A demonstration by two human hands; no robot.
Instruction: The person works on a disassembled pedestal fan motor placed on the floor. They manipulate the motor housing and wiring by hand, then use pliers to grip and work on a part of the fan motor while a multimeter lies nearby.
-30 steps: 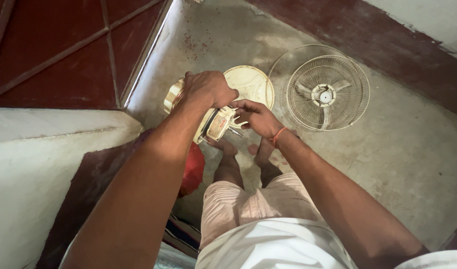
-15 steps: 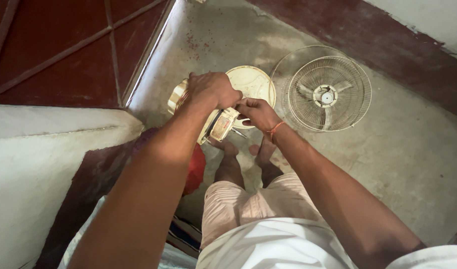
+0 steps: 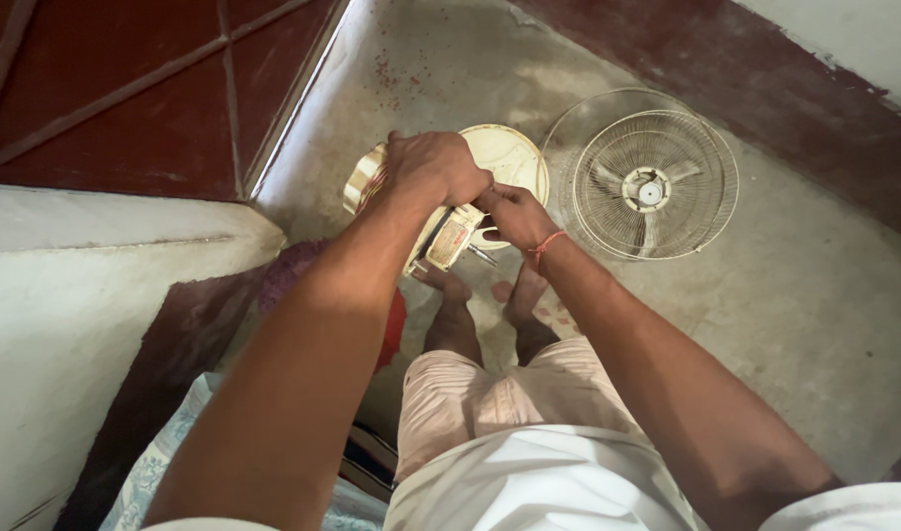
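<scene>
Fan body: a cream fan body (image 3: 448, 236) is held above the concrete floor (image 3: 814, 295), just over the person's bare feet (image 3: 490, 305).
Left hand: the left hand (image 3: 433, 169) is curled over the top of the fan body, fingers wrapped tight round it.
Right hand: the right hand (image 3: 514, 214) touches the fan body's right side, fingers bent against it; how firmly it grips cannot be told. An orange thread (image 3: 547, 242) circles its wrist.
Round base: a cream disc (image 3: 509, 157) lies on the floor just behind the fan body.
Wire guard: a round fan guard (image 3: 652, 182) lies flat, right of the fan body, apart from it.
Red cloth: partly hidden, left of the fan body, under the left forearm (image 3: 396, 329).
</scene>
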